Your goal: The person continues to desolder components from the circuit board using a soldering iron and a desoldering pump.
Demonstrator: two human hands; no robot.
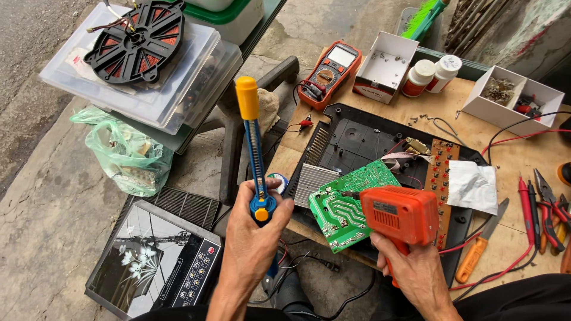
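**benchguy:** so what's in each hand there?

**solderfan:** left hand (253,238) has its fingers curled tight around the bottom of a blue desoldering pump with a yellow plunger knob (254,148), thumb pressed along the side. pump stands nearly upright, knob up top, out past the left edge of the table. right hand (416,270) is wrapped around the grip of an orange pistol-shaped soldering gun (399,214), fingers closed on the handle. can't tell if a finger's on the trigger, it's hidden.

**benchguy:** and the tip's where?

**solderfan:** the gun points left, its tip touching or just over the green printed circuit board (351,202). the board lies tilted, solder side up, on the near left part of an open black plastic appliance base (363,139), just beside a ribbed silver heatsink (312,181).

**benchguy:** rest of the bench?

**solderfan:** wooden tabletop (505,238) with an orange and grey multimeter (330,71) at the back, two white bottles with red labels (431,74), a white cardboard box of small parts (511,98), red-handled pliers (550,208) on the right, and an orange-handled knife (482,244) near the gun. on the ground at left sits a glass cooktop panel with a flower print (154,258).
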